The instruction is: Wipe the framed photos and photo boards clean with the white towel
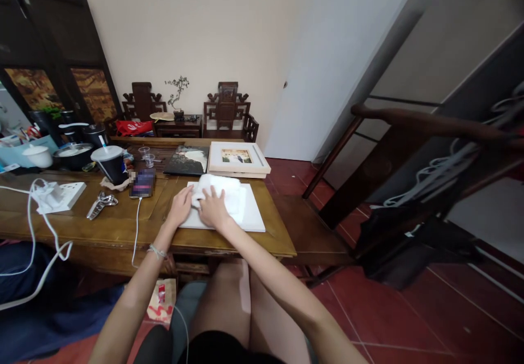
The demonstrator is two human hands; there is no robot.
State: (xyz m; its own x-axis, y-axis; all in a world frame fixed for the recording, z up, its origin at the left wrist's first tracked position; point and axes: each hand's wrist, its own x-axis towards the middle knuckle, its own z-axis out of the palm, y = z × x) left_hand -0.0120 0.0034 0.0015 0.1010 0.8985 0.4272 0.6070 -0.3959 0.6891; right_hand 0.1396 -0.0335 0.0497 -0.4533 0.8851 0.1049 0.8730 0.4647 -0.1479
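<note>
A folded white cloth (223,183) that looks like a towel lies on a flat white board or box (254,211) near the table's right end. My right hand (213,207) rests on top of the cloth with its fingers spread. At the left edge of the white board lies my left hand (181,206), fingers stretched toward the cloth's left side. Its fingertips touch or nearly touch the cloth; I cannot tell which. The layers under my right palm are hidden.
Behind the board are a framed picture (237,157) and a dark album-like item (187,160). To the left lie a charging phone (142,184), a lidded cup (110,163), a metal object (100,204) and a power strip (61,196). A wooden chair (311,227) stands at the right.
</note>
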